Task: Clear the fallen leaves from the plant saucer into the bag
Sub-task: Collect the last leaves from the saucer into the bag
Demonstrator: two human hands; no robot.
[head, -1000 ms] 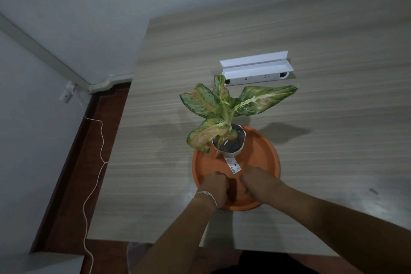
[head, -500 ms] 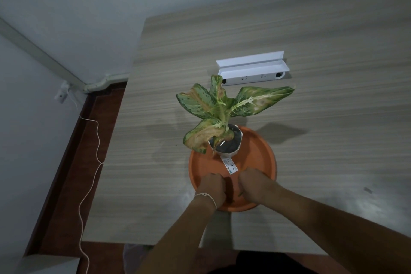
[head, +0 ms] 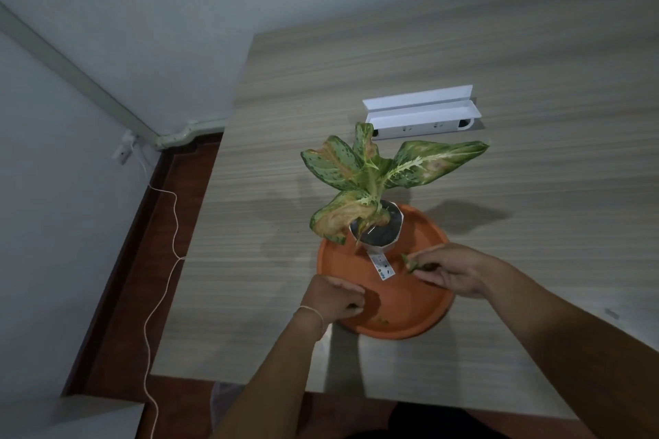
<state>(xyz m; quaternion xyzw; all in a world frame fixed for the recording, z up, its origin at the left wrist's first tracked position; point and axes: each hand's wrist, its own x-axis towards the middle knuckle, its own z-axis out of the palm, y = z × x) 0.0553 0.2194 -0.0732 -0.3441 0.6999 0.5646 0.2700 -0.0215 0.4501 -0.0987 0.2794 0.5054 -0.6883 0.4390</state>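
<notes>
An orange plant saucer [head: 426, 235] sits on the table near its front edge, with a small white pot [head: 378, 232] and a spotted green plant [head: 371, 175] at its back. My right hand [head: 454, 271] hovers over the saucer's right side, fingers pinched on small green fallen leaves [head: 410, 264]. My left hand [head: 333, 298] rests curled at the saucer's left front rim, with a bit of green showing under its fingers. A few leaf bits [head: 384, 321] lie near the front rim. A pale translucent bag [head: 223, 399] shows partly below the table edge.
A white power strip box [head: 420, 116] stands on the wooden table [head: 535, 189] behind the plant. A white label [head: 383, 265] hangs from the pot into the saucer. A white cable [head: 160, 260] runs down the floor at the left, beside the wall.
My right hand has lifted from the saucer's front and moved right and up with leaves pinched in it. My left hand stays at the left front rim.
</notes>
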